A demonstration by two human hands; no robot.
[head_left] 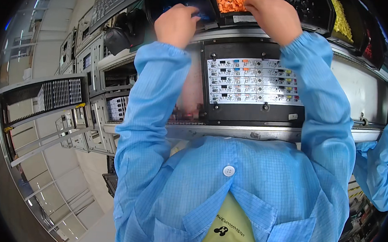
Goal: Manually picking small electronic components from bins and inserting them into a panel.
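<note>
My left hand [176, 26] is over the dark bin of blue parts [203, 14], its fingers curled and thumb close to the index finger. Anything in that grip is too small to make out. At the bin of orange connectors [231, 1], my right hand [275, 16] has its fingertips pinched together among the pieces. What the pinch holds is hidden. Between my forearms lies a white circuit board panel [250, 82] of several strips, set in a black fixture [239, 114]. Blue and orange parts sit on its two far strips; the right end is partly covered by my sleeve.
Further bins hold black parts [303, 6], yellow parts [340, 21] and red parts [368, 48]. A keyboard [121, 1] and a dark handheld device [117, 39] are at the far left. A metal rail [233, 133] runs before me. At right shows another person's blue sleeve [377, 172].
</note>
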